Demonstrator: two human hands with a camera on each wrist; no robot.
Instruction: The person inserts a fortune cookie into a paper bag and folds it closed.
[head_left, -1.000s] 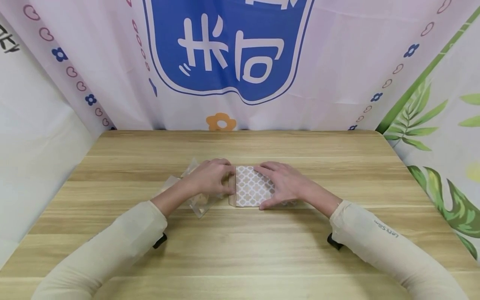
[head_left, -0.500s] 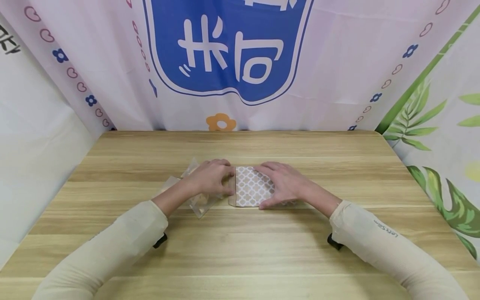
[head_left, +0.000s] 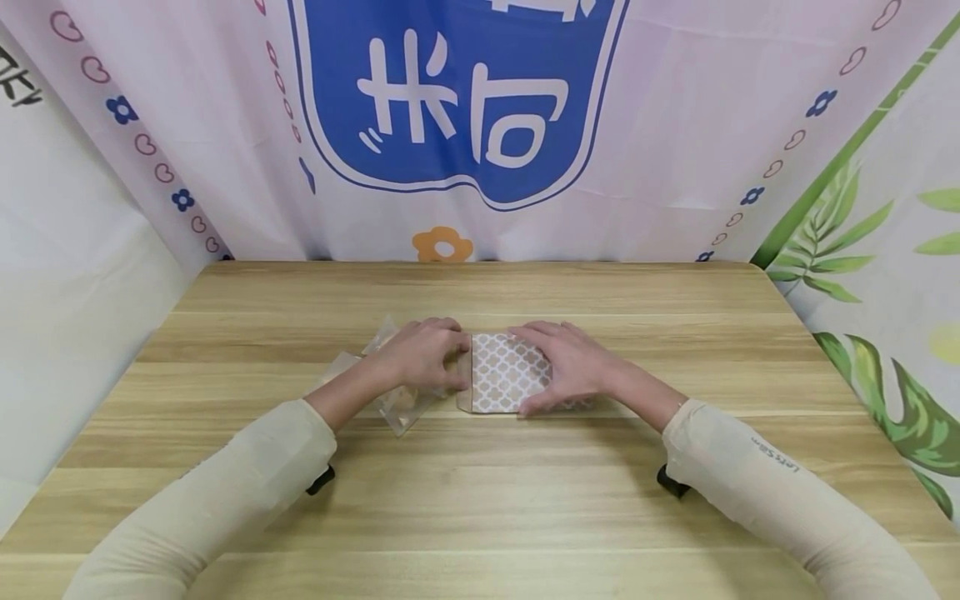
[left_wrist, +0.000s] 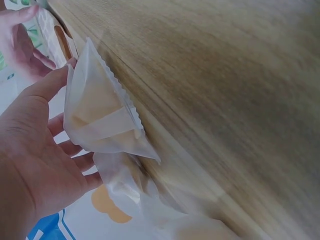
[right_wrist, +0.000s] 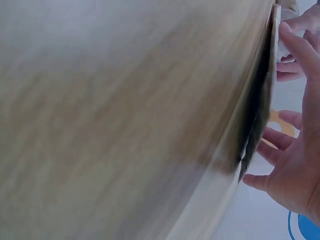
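A flat cardboard package with a beige and white lattice pattern lies mid-table. A plain brown flap shows at its left end. My right hand grips it across the width, thumb at the near edge and fingers at the far edge, covering its right part. My left hand touches the flap with thumb and fingertips, other fingers loosely spread in the left wrist view. Clear plastic packets with pale contents lie under the left hand and wrist; one packet is close beside the left thumb.
The wooden table reaches back to a hanging printed cloth. A leaf-patterned cloth hangs along the right side, a white cloth along the left.
My right hand and forearm have shifted very slightly to the right. The left hand, the package and the packets stay where they were.
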